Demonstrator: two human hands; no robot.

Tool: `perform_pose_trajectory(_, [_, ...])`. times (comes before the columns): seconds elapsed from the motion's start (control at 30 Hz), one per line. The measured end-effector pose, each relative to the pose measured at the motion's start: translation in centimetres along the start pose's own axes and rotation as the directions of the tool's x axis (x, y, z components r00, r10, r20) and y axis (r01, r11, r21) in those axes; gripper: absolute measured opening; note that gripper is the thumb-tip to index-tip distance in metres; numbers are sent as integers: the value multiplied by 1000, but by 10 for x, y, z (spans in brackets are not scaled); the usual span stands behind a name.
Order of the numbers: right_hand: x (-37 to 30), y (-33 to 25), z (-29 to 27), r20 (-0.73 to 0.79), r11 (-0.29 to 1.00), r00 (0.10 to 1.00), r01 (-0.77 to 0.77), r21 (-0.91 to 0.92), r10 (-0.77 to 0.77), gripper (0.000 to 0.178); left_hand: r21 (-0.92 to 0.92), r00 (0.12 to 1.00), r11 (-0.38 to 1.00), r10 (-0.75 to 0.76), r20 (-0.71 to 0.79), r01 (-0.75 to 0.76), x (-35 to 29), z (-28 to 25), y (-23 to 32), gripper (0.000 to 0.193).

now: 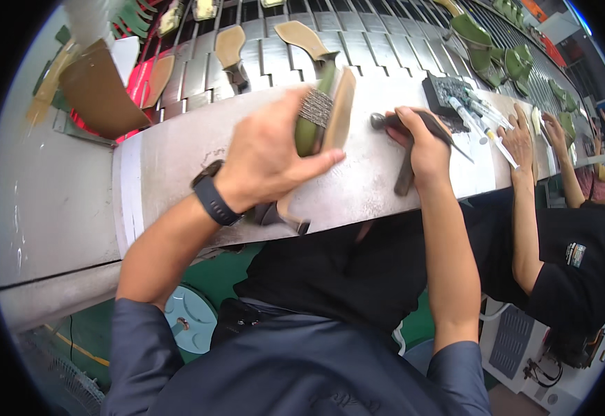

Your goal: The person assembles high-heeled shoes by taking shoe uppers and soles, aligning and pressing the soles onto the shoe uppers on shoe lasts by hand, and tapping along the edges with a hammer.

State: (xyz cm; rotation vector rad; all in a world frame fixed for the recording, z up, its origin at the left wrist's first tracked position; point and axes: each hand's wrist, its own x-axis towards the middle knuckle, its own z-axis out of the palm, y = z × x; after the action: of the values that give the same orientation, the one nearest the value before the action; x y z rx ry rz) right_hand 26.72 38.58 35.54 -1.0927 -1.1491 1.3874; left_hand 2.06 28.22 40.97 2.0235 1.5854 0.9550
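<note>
Near the middle of the pale bench (177, 166), the left hand (268, 156) has its grip clamped around a green high-heeled shoe (320, 114), sole turned right, heel toward the person. It looks light and stiff along the sole, softer in the upper, so hold it about the waist. Just right, the right hand (424, 142) is closed on a dark hammer (405, 173).

You get bright, even light from overhead, with a pale sheen on the metal table (386, 180) and soft shadows under your forearms. The fisheye bends the table's edge and blackens the corners. Your left hand (268, 156) is slightly motion-blurred; the far right rim looks soft.
</note>
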Motion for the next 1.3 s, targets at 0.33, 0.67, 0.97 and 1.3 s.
perform_pose_trajectory(0.33, [-93,-69,27,234,944,925,324,-70,-300,23,-207,952,948,190,-239,-241,-19,-24,57,66])
perform_pose_trajectory(0.67, [-150,-158,49,337,904,894,376,-204,-296,48,-45,874,934,314,-371,-355,-32,1,72,71])
perform_pose_trajectory(0.97, [-145,-155,52,483,988,873,125,-86,-68,42,108,725,861,481,-492,-498,-72,27,52,61])
perform_pose_trajectory(1.3, [-162,-4,28,334,988,932,-151,13,138,22,488,846,845,414,-337,-219,-126,67,-28,67])
